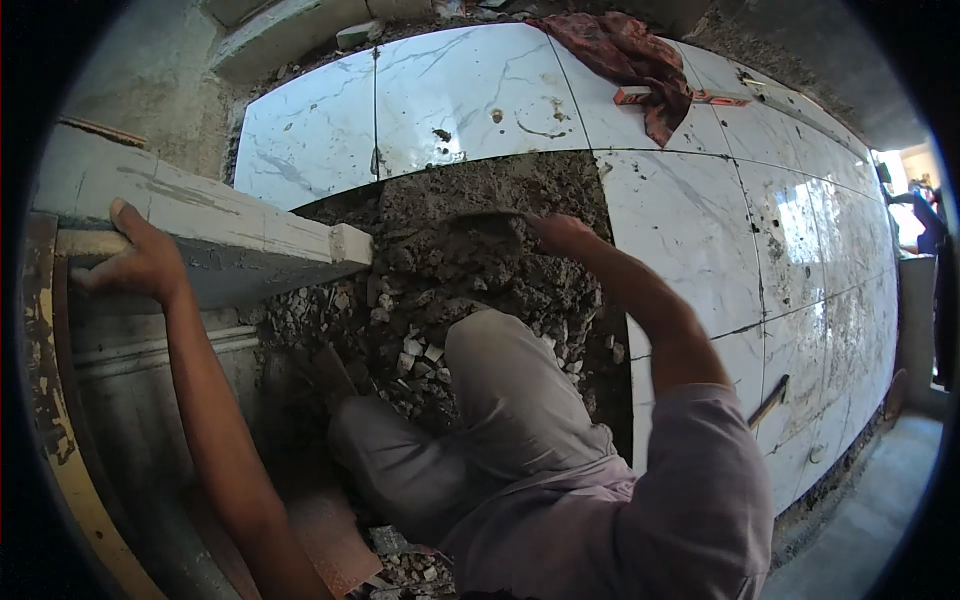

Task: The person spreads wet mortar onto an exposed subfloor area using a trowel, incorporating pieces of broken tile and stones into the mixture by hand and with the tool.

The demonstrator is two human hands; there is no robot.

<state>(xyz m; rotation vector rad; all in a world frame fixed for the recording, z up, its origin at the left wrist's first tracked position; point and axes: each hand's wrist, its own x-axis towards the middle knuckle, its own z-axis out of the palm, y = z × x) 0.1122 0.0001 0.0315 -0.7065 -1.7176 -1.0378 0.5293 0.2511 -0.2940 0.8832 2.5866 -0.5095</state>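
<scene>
Left hand spread half-open against the ledge, right hand curled round a trowel, we could chip tile at the mortar's right edge by swinging wide.

Tool partly hidden by right fingers; level partly under cloth

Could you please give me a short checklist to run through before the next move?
1. Trowel held: ok, in the right hand, blade at the mortar bed.
2. Left hand supported: ok, against the pale ledge.
3. Mortar bed even: not ok, lumpy, with loose rubble by the knee.
4. Marble-patterned tiles clean: not ok, specks and smears show.
5. Spirit level uncovered: not ok, red cloth lies across it.
6. Bed height correct: cannot tell from above.
</scene>
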